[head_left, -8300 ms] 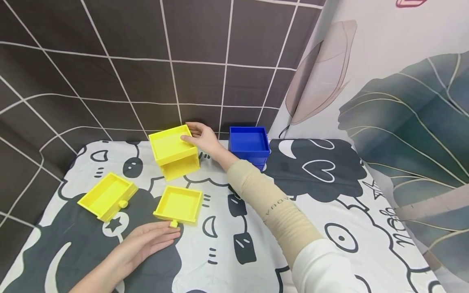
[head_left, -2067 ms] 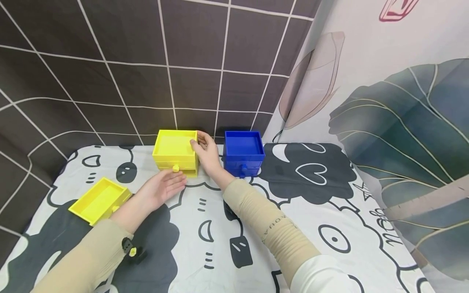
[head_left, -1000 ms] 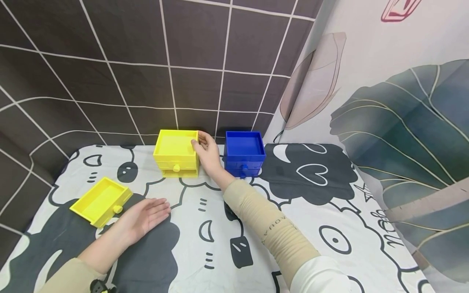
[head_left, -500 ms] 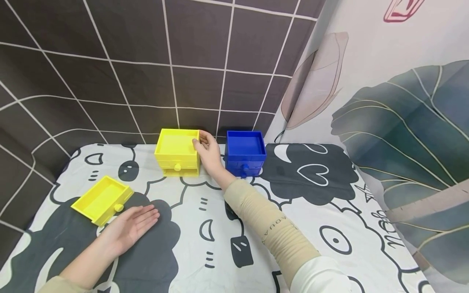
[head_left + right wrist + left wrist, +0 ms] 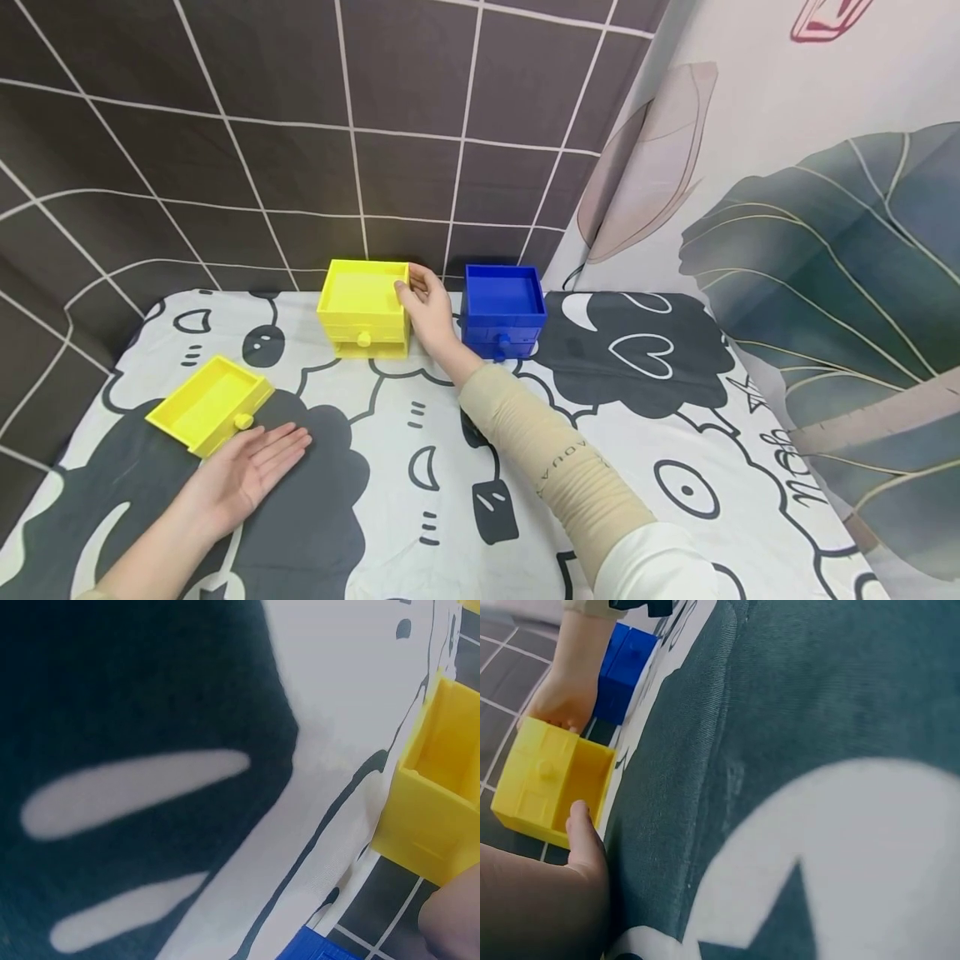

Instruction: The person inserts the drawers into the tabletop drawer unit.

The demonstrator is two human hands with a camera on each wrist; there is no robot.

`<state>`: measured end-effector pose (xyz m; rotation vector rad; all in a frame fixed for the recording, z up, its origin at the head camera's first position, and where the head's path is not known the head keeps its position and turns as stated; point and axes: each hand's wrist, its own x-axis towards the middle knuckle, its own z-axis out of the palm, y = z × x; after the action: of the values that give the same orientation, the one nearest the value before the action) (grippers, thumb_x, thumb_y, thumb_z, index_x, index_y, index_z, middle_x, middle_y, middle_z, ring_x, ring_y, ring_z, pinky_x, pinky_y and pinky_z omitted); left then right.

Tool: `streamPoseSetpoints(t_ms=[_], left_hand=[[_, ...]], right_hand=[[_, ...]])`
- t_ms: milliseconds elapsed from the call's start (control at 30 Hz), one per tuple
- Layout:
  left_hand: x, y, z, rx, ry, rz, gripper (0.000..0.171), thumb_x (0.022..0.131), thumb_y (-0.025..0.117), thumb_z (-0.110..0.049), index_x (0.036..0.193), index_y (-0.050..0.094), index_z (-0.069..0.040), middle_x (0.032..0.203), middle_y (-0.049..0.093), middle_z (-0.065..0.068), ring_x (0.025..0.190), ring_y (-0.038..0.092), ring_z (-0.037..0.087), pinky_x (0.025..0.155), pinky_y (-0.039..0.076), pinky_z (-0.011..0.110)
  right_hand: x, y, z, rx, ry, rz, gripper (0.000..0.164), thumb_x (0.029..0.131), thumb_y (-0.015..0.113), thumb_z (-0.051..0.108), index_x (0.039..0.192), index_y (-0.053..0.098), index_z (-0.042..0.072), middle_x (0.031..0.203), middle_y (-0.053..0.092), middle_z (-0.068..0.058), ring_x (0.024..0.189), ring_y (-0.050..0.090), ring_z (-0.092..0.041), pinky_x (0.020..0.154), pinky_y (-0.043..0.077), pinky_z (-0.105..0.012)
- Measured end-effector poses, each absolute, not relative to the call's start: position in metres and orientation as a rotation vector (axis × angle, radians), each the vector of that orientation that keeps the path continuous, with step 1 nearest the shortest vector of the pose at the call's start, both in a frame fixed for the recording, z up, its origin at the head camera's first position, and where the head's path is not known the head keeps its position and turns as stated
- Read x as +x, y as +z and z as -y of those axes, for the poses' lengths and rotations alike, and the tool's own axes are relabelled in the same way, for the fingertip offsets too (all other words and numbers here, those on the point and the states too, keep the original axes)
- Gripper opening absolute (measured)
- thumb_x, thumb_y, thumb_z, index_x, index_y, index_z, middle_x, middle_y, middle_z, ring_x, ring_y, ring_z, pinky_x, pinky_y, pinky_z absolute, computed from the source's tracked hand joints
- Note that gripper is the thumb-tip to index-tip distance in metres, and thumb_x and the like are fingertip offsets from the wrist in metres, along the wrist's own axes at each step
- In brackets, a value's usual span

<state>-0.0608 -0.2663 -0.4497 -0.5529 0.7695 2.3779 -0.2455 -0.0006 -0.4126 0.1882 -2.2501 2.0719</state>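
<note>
A small yellow drawer cabinet (image 5: 367, 292) stands by the wall, its top a shallow tray. One drawer with a round knob (image 5: 363, 339) fills its upper slot; the lower slot is an open gap, seen in the left wrist view beside the cabinet front (image 5: 540, 772). My right hand (image 5: 429, 312) grips the cabinet's right side, thumb on the top rim and fingers along the outer wall. To the left lies a loose yellow drawer (image 5: 210, 404), its knob facing my left hand (image 5: 240, 475). That hand holds nothing, fingers extended and palm turned up, just in front of the drawer.
A blue drawer cabinet (image 5: 502, 308) of like shape stands just right of my right hand. Black-and-white cartoon cloth (image 5: 405, 550) covers the surface. A dark gridded wall covering (image 5: 405, 175) rises behind, and a leaf-patterned curtain (image 5: 825, 250) hangs at the right.
A second yellow drawer, earlier on the cloth, now sits in the cabinet's upper slot. The cabinet has turned to face front. My left hand has drawn back from it toward the loose drawer.
</note>
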Motion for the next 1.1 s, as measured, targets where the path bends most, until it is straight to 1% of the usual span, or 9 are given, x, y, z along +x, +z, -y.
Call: streamPoseSetpoints(t_ms=[267,500,633,667,733,800,900,967,1100], left_hand=[[-0.056,-0.452,0.272,-0.536,2.435,-0.731,0.056,0.116,0.03,-0.037,0.106,0.074,-0.004,0.114,0.08,0.013,0.108,0.079,0.024,0.108,0.06,0.032],[-0.061,-0.448,0.274,-0.682,2.442,-0.715,0.051,0.116,0.035,-0.038,0.101,0.072,-0.006,0.109,0.081,0.013,0.105,0.08,0.025,0.113,0.056,0.031],[-0.063,-0.447,0.274,-0.749,2.484,-0.654,0.048,0.116,0.038,-0.038,0.101,0.07,-0.006,0.106,0.081,0.012,0.103,0.08,0.026,0.119,0.051,0.029],[-0.064,-0.447,0.274,-0.762,2.498,-0.63,0.046,0.115,0.038,-0.038,0.103,0.069,-0.006,0.106,0.081,0.012,0.103,0.08,0.026,0.12,0.049,0.028],[-0.065,-0.446,0.273,-0.812,2.52,-0.578,0.036,0.115,0.041,-0.038,0.117,0.063,-0.009,0.105,0.08,0.012,0.102,0.08,0.025,0.123,0.046,0.026],[-0.067,-0.445,0.271,-0.874,2.536,-0.53,0.029,0.114,0.043,-0.038,0.136,0.054,-0.021,0.103,0.08,0.012,0.102,0.08,0.024,0.123,0.044,0.024],[-0.07,-0.444,0.269,-0.96,2.555,-0.482,0.042,0.113,0.048,-0.039,0.153,0.033,-0.038,0.101,0.08,0.01,0.101,0.08,0.021,0.122,0.045,0.022],[-0.072,-0.444,0.268,-1.003,2.564,-0.47,0.046,0.112,0.05,-0.039,0.154,0.031,-0.04,0.101,0.081,0.009,0.1,0.08,0.019,0.119,0.047,0.021],[-0.074,-0.444,0.266,-1.072,2.575,-0.483,0.034,0.111,0.054,-0.038,0.143,0.045,-0.034,0.099,0.081,0.007,0.097,0.08,0.017,0.115,0.051,0.02]], right_hand=[[-0.247,-0.414,0.001,0.189,2.075,2.251,0.049,0.106,0.061,0.013,0.151,0.051,-0.004,0.153,0.056,-0.022,0.145,0.054,-0.031,0.126,0.044,-0.036],[-0.245,-0.412,0.0,0.18,2.08,2.243,0.049,0.106,0.062,0.013,0.151,0.052,-0.003,0.153,0.056,-0.022,0.145,0.054,-0.031,0.127,0.044,-0.036],[-0.245,-0.412,0.001,0.182,2.081,2.244,0.049,0.105,0.062,0.013,0.151,0.052,-0.003,0.152,0.056,-0.022,0.145,0.054,-0.032,0.126,0.044,-0.036],[-0.245,-0.412,0.001,0.181,2.081,2.244,0.049,0.105,0.062,0.013,0.15,0.052,-0.003,0.152,0.056,-0.022,0.145,0.055,-0.032,0.126,0.044,-0.036],[-0.246,-0.412,0.001,0.176,2.079,2.244,0.049,0.105,0.062,0.013,0.15,0.052,-0.003,0.152,0.057,-0.022,0.145,0.055,-0.032,0.126,0.044,-0.036],[-0.247,-0.413,0.001,0.175,2.077,2.243,0.049,0.105,0.062,0.013,0.15,0.053,-0.003,0.151,0.057,-0.022,0.144,0.055,-0.032,0.126,0.045,-0.036],[-0.248,-0.414,0.001,0.175,2.072,2.245,0.049,0.105,0.062,0.012,0.15,0.052,-0.003,0.151,0.057,-0.022,0.144,0.055,-0.032,0.126,0.045,-0.036],[-0.248,-0.414,0.001,0.179,2.071,2.245,0.049,0.105,0.062,0.012,0.15,0.052,-0.003,0.151,0.057,-0.022,0.144,0.055,-0.032,0.126,0.045,-0.036],[-0.247,-0.413,0.0,0.178,2.076,2.245,0.049,0.105,0.062,0.012,0.15,0.052,-0.003,0.152,0.057,-0.022,0.144,0.055,-0.032,0.126,0.045,-0.036]])
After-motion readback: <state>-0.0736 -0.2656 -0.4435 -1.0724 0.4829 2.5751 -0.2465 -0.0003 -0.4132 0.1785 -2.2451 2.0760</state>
